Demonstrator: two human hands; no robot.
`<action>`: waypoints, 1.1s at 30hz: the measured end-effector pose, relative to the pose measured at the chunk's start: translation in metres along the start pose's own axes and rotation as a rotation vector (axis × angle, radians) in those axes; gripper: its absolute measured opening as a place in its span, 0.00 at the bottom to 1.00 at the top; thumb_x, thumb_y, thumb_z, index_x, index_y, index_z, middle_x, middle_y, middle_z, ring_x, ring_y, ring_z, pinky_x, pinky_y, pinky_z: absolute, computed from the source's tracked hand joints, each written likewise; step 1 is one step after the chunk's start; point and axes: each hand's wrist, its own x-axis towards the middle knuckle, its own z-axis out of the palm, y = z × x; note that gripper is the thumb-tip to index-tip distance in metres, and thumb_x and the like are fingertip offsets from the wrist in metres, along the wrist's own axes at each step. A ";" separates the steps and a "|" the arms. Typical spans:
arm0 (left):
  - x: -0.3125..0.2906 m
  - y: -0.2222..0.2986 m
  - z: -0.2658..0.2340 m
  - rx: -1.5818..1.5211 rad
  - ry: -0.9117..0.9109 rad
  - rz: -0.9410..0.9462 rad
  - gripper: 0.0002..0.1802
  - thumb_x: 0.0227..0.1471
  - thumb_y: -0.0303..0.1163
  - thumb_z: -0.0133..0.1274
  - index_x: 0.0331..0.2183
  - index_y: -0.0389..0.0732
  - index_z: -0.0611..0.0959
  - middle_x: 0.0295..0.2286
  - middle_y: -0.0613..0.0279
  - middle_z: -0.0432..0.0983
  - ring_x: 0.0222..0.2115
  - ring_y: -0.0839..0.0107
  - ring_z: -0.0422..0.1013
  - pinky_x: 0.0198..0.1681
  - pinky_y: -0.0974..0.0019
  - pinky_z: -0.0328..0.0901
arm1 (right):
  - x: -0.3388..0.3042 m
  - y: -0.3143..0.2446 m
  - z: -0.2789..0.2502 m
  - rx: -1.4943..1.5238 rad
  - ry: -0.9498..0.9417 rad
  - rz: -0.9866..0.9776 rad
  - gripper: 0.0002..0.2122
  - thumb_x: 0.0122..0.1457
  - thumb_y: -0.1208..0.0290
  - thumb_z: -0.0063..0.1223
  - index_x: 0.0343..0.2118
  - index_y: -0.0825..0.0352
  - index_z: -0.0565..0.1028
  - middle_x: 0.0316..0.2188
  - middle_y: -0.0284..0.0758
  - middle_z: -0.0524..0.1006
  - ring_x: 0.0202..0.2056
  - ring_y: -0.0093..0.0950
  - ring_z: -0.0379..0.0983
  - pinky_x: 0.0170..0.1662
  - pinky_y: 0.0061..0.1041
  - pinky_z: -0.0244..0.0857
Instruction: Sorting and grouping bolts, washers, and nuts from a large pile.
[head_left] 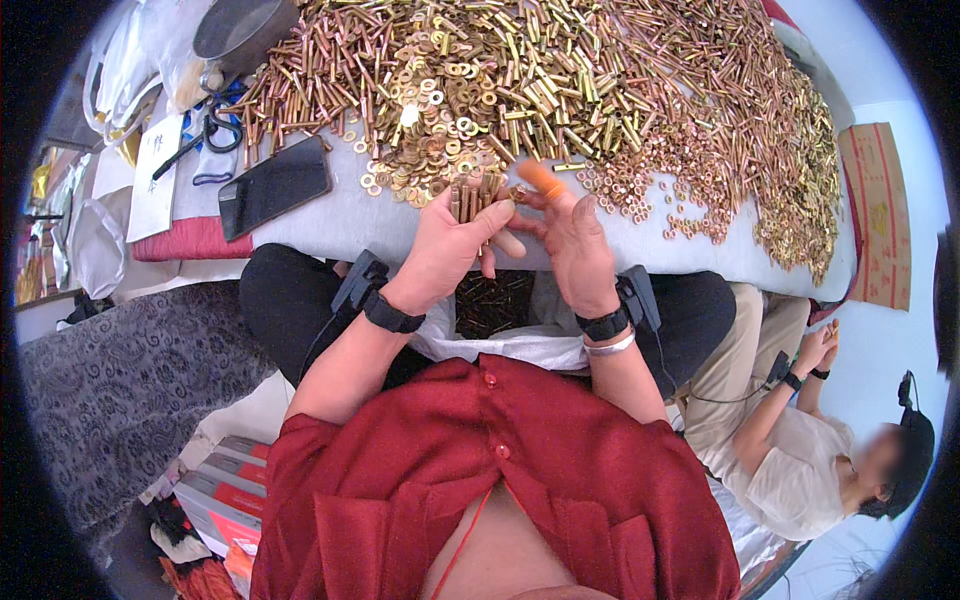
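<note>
Metal rods (476, 203), bundled, right of phone (275, 187); long axes roughly fore-and-aft; left hand (447, 240) wrapped round them; right hand (580, 245) farther right, fingers half-curled, cannot tell if holding anything

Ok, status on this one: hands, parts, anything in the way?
Left hand gripping a bundle of copper-coloured metal rods. Right hand beside it, orange finger cover on, grip unclear. Nothing visible blocking either hand.
</note>
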 end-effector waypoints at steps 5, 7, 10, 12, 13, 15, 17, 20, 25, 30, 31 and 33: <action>0.001 0.002 0.000 0.011 0.024 -0.009 0.13 0.55 0.32 0.53 0.40 0.35 0.73 0.29 0.57 0.77 0.23 0.71 0.76 0.13 0.77 0.65 | 0.005 0.005 -0.030 -0.056 0.002 0.043 0.29 0.67 0.50 0.28 0.40 0.75 0.75 0.31 0.36 0.77 0.34 0.26 0.72 0.41 0.25 0.65; 0.001 0.001 0.001 0.050 0.028 -0.009 0.13 0.55 0.32 0.53 0.40 0.35 0.74 0.29 0.57 0.77 0.23 0.72 0.76 0.13 0.76 0.65 | -0.003 0.001 0.001 -0.296 0.113 -0.168 0.23 0.66 0.56 0.36 0.32 0.72 0.77 0.24 0.33 0.76 0.30 0.23 0.70 0.35 0.23 0.63; -0.002 0.002 0.000 0.133 0.034 -0.045 0.14 0.54 0.33 0.55 0.40 0.35 0.74 0.30 0.58 0.77 0.24 0.72 0.77 0.14 0.76 0.66 | 0.001 -0.003 -0.033 -0.358 0.039 -0.066 0.16 0.65 0.62 0.41 0.31 0.71 0.76 0.26 0.32 0.75 0.30 0.21 0.69 0.31 0.23 0.62; -0.003 0.004 0.000 0.179 0.038 -0.084 0.15 0.54 0.34 0.56 0.40 0.35 0.74 0.30 0.59 0.77 0.26 0.72 0.77 0.15 0.76 0.67 | 0.009 -0.008 -0.043 -0.641 0.086 -0.037 0.08 0.60 0.70 0.47 0.34 0.69 0.75 0.31 0.34 0.75 0.33 0.25 0.69 0.34 0.27 0.63; -0.004 0.004 0.001 0.208 -0.006 -0.088 0.15 0.55 0.34 0.54 0.41 0.35 0.74 0.32 0.58 0.78 0.28 0.71 0.77 0.17 0.75 0.68 | 0.017 -0.007 -0.041 -0.996 0.152 -0.330 0.07 0.57 0.72 0.48 0.36 0.68 0.75 0.33 0.36 0.74 0.33 0.28 0.69 0.36 0.28 0.63; -0.005 0.004 0.002 0.236 -0.051 -0.094 0.15 0.56 0.34 0.52 0.42 0.35 0.75 0.33 0.57 0.78 0.29 0.70 0.77 0.19 0.74 0.70 | 0.035 -0.008 -0.042 -1.444 0.188 -0.700 0.12 0.46 0.80 0.53 0.36 0.65 0.76 0.32 0.39 0.72 0.36 0.37 0.67 0.40 0.34 0.62; -0.007 0.003 0.002 0.192 -0.095 -0.154 0.15 0.56 0.36 0.52 0.42 0.36 0.75 0.35 0.58 0.78 0.33 0.70 0.77 0.22 0.72 0.72 | 0.042 -0.009 -0.042 -1.541 0.136 -0.707 0.11 0.46 0.80 0.53 0.35 0.65 0.75 0.32 0.38 0.72 0.36 0.37 0.67 0.39 0.34 0.62; -0.009 0.011 0.009 0.099 0.021 -0.266 0.16 0.56 0.38 0.52 0.42 0.37 0.75 0.33 0.59 0.78 0.28 0.73 0.77 0.18 0.75 0.68 | 0.053 -0.011 -0.044 -1.659 0.060 -0.727 0.08 0.46 0.78 0.54 0.32 0.64 0.75 0.33 0.35 0.70 0.36 0.37 0.66 0.38 0.35 0.61; -0.006 0.013 0.004 0.186 0.050 -0.315 0.17 0.56 0.40 0.53 0.42 0.39 0.75 0.30 0.61 0.78 0.18 0.79 0.72 0.12 0.79 0.55 | 0.056 -0.010 -0.046 -1.609 0.056 -0.809 0.09 0.46 0.77 0.55 0.33 0.64 0.73 0.31 0.34 0.71 0.36 0.35 0.67 0.38 0.35 0.61; -0.005 0.004 0.001 0.020 0.063 -0.276 0.14 0.55 0.39 0.54 0.40 0.40 0.76 0.26 0.64 0.77 0.14 0.81 0.69 0.11 0.80 0.52 | 0.027 0.000 -0.024 -0.814 0.161 -0.426 0.08 0.56 0.75 0.54 0.37 0.67 0.70 0.32 0.34 0.75 0.34 0.25 0.72 0.38 0.25 0.66; -0.005 0.004 0.001 0.071 0.058 -0.275 0.14 0.55 0.38 0.54 0.40 0.40 0.76 0.25 0.64 0.77 0.14 0.81 0.69 0.11 0.80 0.52 | 0.021 -0.004 -0.015 -0.520 0.118 -0.289 0.08 0.58 0.74 0.52 0.38 0.68 0.68 0.34 0.35 0.76 0.34 0.24 0.73 0.40 0.23 0.67; -0.006 0.004 0.001 0.121 0.052 -0.274 0.14 0.54 0.37 0.54 0.40 0.40 0.76 0.24 0.65 0.76 0.14 0.81 0.69 0.11 0.80 0.52 | 0.015 -0.004 -0.010 -0.155 0.058 -0.091 0.10 0.58 0.78 0.51 0.41 0.68 0.66 0.34 0.35 0.76 0.36 0.21 0.73 0.41 0.21 0.69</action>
